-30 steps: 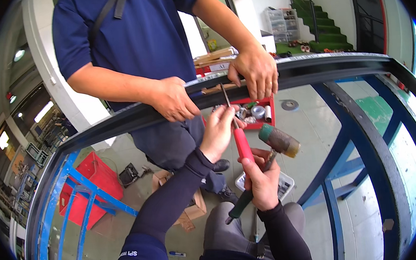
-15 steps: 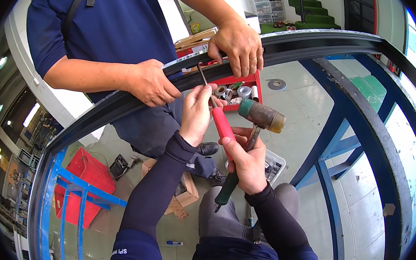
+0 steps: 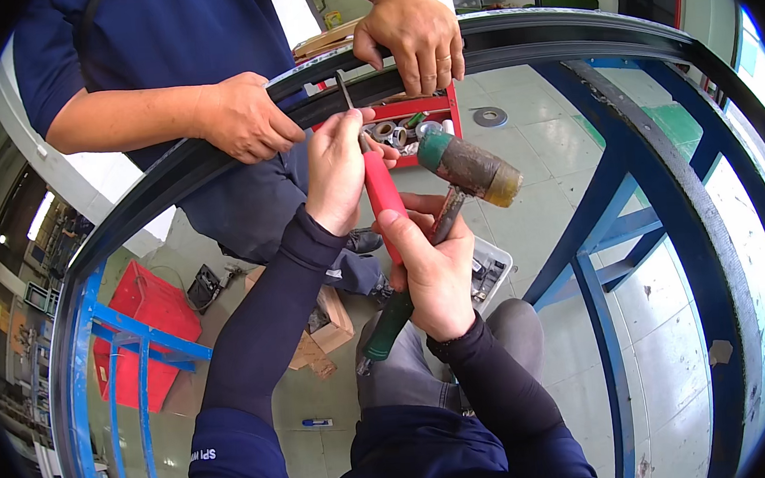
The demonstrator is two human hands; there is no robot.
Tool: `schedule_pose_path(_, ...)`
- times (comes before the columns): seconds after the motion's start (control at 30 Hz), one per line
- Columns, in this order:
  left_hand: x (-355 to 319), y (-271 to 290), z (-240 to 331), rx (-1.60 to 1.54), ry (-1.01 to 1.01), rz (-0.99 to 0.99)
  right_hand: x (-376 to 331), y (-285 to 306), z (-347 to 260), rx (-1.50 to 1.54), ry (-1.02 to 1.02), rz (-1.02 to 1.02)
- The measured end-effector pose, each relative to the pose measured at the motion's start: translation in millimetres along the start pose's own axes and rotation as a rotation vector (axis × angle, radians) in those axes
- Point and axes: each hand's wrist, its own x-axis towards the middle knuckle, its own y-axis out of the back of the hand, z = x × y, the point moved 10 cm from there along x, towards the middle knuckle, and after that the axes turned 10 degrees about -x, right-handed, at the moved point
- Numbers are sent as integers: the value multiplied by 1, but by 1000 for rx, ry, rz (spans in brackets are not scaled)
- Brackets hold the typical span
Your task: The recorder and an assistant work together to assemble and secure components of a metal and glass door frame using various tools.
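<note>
The right hand point(image 3: 437, 275) keeps its grip closed around the mallet point(image 3: 478, 172) and the red-handled tool point(image 3: 382, 187). Farther, the left hand point(image 3: 335, 171) still pinches the tool's shaft point(image 3: 344, 91). The tip point(image 3: 338, 75) remains at the black frame point(image 3: 547, 52), between the co-worker's hands point(image 3: 245, 119); all appear higher in view than before.
</note>
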Motion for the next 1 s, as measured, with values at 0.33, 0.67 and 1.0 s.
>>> schedule_pose_path(0.33, 1, 6, 2, 19, 37, -8, 5, -8, 1, 39, 7, -9)
schedule_pose_path(0.67, -22, 20, 44, 389, -505, 95, 11, -10, -9, 94, -35, 38)
schedule_pose_path(1.0, -52, -51, 73, 895, -1151, -548, -6, -6, -27, -353, 390, 79)
